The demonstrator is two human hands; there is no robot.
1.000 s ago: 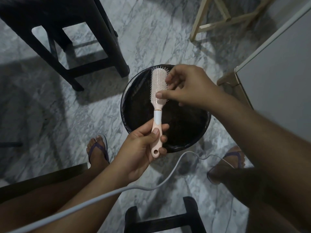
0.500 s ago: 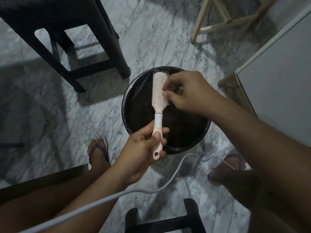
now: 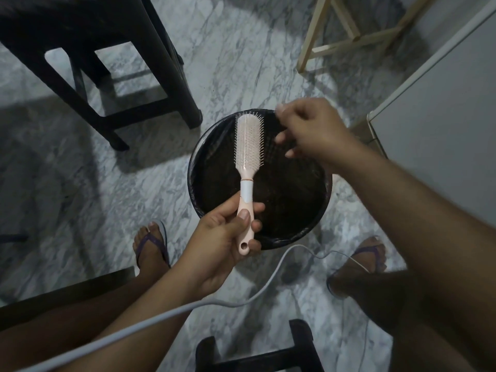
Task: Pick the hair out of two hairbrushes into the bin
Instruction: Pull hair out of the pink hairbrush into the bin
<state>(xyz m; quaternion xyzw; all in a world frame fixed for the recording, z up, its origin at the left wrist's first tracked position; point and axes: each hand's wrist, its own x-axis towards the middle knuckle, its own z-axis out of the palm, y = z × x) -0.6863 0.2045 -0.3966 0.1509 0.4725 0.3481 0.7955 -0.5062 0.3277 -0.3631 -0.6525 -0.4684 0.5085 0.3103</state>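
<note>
A pink hairbrush [image 3: 248, 146] with a white band on its handle is held upright over the round black bin [image 3: 319, 208], bristles facing me. My left hand [image 3: 222, 237] grips the lower handle. My right hand [image 3: 311, 130] hovers over the bin's far right rim, just right of the brush head and apart from it. Its thumb and forefinger are pinched together and the other fingers are loosely spread. Any hair in the pinch is too fine to make out against the dark bin liner. Only one hairbrush is in view.
The bin stands on a marble floor between my sandalled feet [image 3: 150, 245]. A dark wooden stool [image 3: 150, 76] stands at the back left and a pale wooden frame [image 3: 346, 30] at the back right. A grey cabinet [image 3: 442, 124] is on the right. A grey cable [image 3: 241, 299] crosses in front of the bin.
My right hand has come off the bristles and drawn away up and to the right of the brush head. My left hand still holds the handle, and the brush has barely moved.
</note>
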